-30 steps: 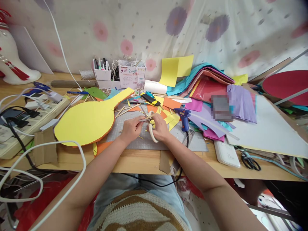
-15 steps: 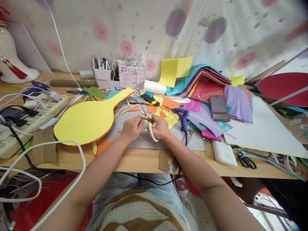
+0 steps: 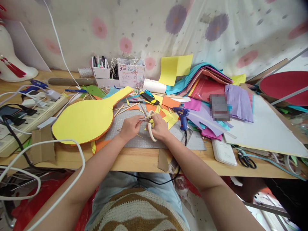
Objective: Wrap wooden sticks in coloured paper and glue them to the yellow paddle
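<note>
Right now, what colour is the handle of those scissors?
Cream-white: the scissors in the right hand, clearest in the head view.

New tilt of scissors (image 3: 150,132) against the stick (image 3: 144,118) (slight)

yellow paddle cutout (image 3: 84,120) left; blue glue gun (image 3: 183,114) right; black scissors (image 3: 245,159) far right

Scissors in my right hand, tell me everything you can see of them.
The scissors have cream, plastic-looking loop handles and grey metal blades. The right hand grips the handles, one loop showing below the fingers. The blades point away and leftward, at a thin pale stick pinched by the left hand. Whether the blades are open is too small to tell. They are held over the grey cutting mat.
</note>
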Motion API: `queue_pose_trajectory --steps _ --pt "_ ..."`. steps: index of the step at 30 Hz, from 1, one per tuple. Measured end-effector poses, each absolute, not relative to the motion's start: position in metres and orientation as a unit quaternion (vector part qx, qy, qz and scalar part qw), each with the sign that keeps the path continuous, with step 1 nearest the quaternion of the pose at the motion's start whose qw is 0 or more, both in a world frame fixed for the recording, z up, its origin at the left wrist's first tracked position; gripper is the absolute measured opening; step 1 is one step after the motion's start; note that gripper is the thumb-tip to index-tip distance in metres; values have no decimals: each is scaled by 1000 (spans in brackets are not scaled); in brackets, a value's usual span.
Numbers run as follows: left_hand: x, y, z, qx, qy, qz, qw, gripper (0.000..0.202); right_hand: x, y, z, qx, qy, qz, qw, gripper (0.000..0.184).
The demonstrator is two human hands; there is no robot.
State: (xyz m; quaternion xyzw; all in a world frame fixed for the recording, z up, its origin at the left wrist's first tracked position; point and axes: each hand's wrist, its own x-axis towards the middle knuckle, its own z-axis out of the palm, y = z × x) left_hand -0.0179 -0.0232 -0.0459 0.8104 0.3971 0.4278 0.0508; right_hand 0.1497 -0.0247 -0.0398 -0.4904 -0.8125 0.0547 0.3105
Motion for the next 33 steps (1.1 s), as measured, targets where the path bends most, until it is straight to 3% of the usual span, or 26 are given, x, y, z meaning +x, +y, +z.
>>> queue_pose_trajectory --steps 4,12,22,33 --pt "-19 -25 -42 814 408 411 51 24 148 -27 -39 -514 -803 72 294 14" --pt "-14 -25 -39 806 464 366 27 28 146 -28 -36 -583 -776 74 228 15" --pt "-16 -27 -38 819 434 369 69 28 153 -21 -44 -480 -821 28 307 23" --pt "-17 -27 -36 814 467 336 84 28 148 -27 -40 -564 -784 76 249 14"
